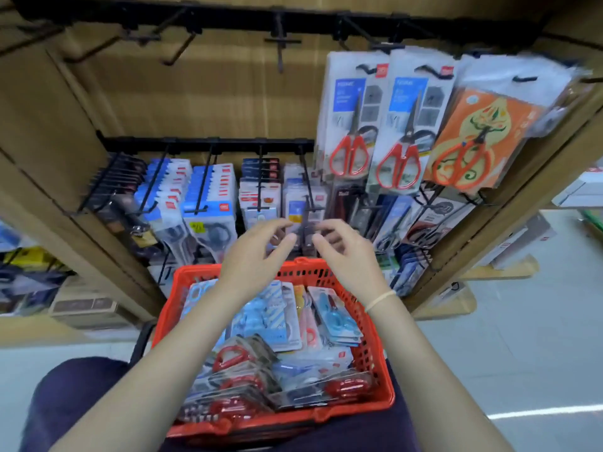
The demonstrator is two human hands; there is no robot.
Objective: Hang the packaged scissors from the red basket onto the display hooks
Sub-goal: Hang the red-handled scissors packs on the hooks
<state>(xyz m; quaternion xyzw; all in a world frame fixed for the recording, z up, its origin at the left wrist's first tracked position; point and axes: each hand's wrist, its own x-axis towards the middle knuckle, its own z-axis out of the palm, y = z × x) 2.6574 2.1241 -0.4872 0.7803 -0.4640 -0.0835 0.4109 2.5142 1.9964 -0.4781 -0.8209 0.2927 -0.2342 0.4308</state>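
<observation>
Packaged scissors [277, 324] fill red plastic basket [368, 350] on lap. Left hand [257, 256] and right hand [346, 252] raised near black display hook [306, 207], fingers loosely curled, holding nothing.

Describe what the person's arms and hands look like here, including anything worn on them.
Both forearms are bare, with no sleeves or gloves in view. The left hand carries no ring, watch or band that shows. The right hand has a thin pale elastic band round its wrist. No markings are visible on either arm.
</observation>
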